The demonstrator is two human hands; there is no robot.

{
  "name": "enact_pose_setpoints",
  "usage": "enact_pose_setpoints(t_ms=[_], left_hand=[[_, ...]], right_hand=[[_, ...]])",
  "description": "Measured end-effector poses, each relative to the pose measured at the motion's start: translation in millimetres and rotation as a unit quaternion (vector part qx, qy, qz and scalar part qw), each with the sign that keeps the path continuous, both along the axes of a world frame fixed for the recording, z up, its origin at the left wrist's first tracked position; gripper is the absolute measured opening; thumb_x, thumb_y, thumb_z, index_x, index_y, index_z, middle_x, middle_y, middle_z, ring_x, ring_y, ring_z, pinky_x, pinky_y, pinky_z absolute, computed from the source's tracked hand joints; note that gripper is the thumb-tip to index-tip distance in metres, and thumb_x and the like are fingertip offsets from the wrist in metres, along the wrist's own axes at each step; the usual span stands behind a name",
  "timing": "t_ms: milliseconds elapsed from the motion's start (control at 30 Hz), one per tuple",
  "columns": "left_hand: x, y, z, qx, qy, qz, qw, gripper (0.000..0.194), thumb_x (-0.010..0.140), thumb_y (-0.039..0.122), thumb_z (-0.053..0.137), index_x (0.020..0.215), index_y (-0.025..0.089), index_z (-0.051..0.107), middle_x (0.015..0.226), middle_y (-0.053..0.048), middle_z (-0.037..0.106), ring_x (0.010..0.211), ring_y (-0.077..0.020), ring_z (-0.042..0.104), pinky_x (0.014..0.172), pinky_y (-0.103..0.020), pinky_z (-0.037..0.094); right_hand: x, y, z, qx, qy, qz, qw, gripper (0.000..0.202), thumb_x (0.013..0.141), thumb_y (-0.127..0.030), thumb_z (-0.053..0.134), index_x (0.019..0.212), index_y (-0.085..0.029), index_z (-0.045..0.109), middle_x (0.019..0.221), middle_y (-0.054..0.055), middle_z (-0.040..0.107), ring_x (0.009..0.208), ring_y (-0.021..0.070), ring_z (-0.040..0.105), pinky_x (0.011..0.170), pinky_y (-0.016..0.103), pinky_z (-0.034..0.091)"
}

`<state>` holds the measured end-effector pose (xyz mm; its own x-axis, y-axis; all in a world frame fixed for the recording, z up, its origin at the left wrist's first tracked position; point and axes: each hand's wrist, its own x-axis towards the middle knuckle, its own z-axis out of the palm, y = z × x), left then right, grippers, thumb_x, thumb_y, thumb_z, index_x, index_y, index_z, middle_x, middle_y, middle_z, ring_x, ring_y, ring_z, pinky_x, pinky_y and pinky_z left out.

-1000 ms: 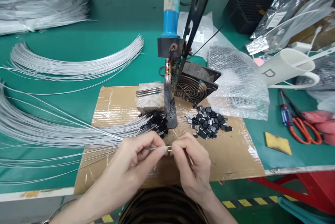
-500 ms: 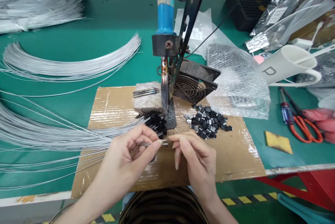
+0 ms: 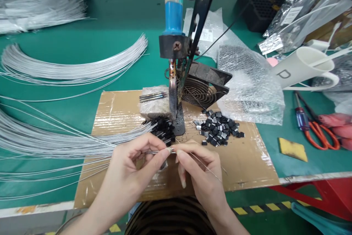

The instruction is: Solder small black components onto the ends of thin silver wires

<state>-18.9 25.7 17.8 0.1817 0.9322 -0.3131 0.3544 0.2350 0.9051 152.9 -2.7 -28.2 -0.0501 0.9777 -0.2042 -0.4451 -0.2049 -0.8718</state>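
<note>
My left hand (image 3: pixel 134 167) is closed, thumb and fingertips pinching the end of a grey wire (image 3: pixel 154 151). Facing it, my right hand (image 3: pixel 202 167) is also closed, with a thin wire (image 3: pixel 206 167) running back across it towards the lower right. The fingertips of both hands meet just in front of the soldering iron (image 3: pixel 173 15), whose hot barrel points down from a stand. Exactly what lies between the fingertips is too small to make out. Behind my left hand, a bundle of grey wires (image 3: pixel 74 141) ends in a cluster of black pieces (image 3: pixel 162 128).
Small black connectors (image 3: pixel 218 128) lie in a pile on the cardboard (image 3: pixel 247 165). A fan (image 3: pixel 202 90) stands behind the iron. Bubble wrap (image 3: pixel 250 84), a white mug (image 3: pixel 302 68), orange-handled scissors (image 3: pixel 321 134) and a yellow sponge (image 3: pixel 292 149) lie right. More wires (image 3: pixel 77 68) lie left.
My right hand has moved left, bringing its fingertips up against those of my left hand. A small black piece that it covered now shows beside the pile. My left hand stays nearly still.
</note>
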Motion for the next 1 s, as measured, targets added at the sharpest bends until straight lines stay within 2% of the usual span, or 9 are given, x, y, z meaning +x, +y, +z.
enact_pose_setpoints(t_ms=[233, 400, 700, 833, 1000], left_hand=[[4, -2, 0.1, -0.011, 0.013, -0.004, 1.000, 0.027, 0.097, 0.045, 0.067, 0.085, 0.021, 0.069, 0.069, -0.001, 0.064, 0.062, -0.0133, 0.053, 0.052, -0.024, 0.035], [11, -8, 7.0, -0.017, 0.008, 0.045, 0.999, 0.027, 0.095, 0.044, 0.069, 0.080, 0.021, 0.068, 0.067, -0.001, 0.062, 0.061, -0.0134, 0.052, 0.054, -0.025, 0.036], [11, -7, 7.7, 0.029, 0.015, 0.039, 0.999, 0.025, 0.092, 0.041, 0.072, 0.077, 0.020, 0.071, 0.060, 0.000, 0.063, 0.053, -0.0126, 0.053, 0.045, -0.022, 0.036], [11, -6, 8.3, 0.024, 0.014, 0.044, 0.999, 0.024, 0.090, 0.041, 0.074, 0.076, 0.021, 0.073, 0.062, -0.001, 0.065, 0.055, -0.0143, 0.057, 0.045, -0.022, 0.039], [13, -7, 9.0, -0.002, 0.013, 0.054, 0.998, 0.025, 0.092, 0.041, 0.071, 0.077, 0.021, 0.071, 0.062, 0.000, 0.061, 0.053, -0.0117, 0.049, 0.048, -0.023, 0.035]], right_hand=[[-2, 0, 0.8, -0.033, 0.027, -0.014, 0.999, 0.008, 0.092, -0.031, 0.081, 0.092, -0.025, 0.087, 0.081, 0.000, 0.067, 0.043, 0.0031, 0.050, 0.037, 0.017, 0.044], [-2, 0, -1.5, -0.044, 0.054, -0.009, 0.998, 0.007, 0.092, -0.029, 0.081, 0.090, -0.024, 0.086, 0.080, -0.001, 0.071, 0.041, 0.0012, 0.049, 0.037, 0.014, 0.040], [1, 4, 1.9, -0.110, 0.105, 0.015, 0.988, 0.014, 0.083, -0.033, 0.087, 0.078, -0.020, 0.084, 0.058, -0.004, 0.062, 0.035, 0.0025, 0.042, 0.032, 0.015, 0.030], [2, 6, 1.6, -0.131, 0.107, 0.023, 0.985, 0.019, 0.079, -0.035, 0.089, 0.074, -0.018, 0.082, 0.057, -0.003, 0.063, 0.034, 0.0036, 0.043, 0.032, 0.017, 0.028], [1, 4, -1.0, -0.120, 0.122, 0.023, 0.985, 0.018, 0.082, -0.036, 0.087, 0.079, -0.019, 0.083, 0.059, -0.004, 0.061, 0.034, 0.0032, 0.042, 0.031, 0.016, 0.031]])
